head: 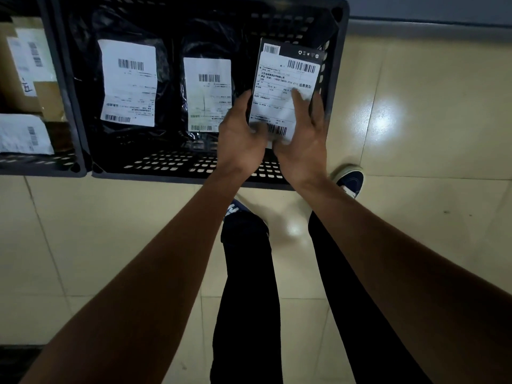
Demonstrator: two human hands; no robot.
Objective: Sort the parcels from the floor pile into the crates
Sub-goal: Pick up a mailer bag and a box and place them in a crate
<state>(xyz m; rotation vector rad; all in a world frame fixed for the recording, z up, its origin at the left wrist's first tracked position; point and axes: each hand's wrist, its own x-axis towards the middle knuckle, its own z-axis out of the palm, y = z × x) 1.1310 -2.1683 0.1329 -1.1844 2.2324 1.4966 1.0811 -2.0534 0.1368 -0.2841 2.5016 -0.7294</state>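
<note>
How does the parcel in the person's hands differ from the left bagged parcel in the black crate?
The held parcel is a flat, rigid black box, gripped by both hands at its near end; the left bagged parcel is a soft, wrinkled black bag lying untouched in the crate. Both carry white barcoded labels.

Two bagged parcels lie in the crate; another crate adjoins left, seemingly touching.

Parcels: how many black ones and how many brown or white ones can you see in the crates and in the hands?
Black bag parcels lying in the big crate: 2
Black parcel in both hands: 1
Brown boxes in the left crate: 1
White parcels in the left crate: 1
Total: 5
</note>
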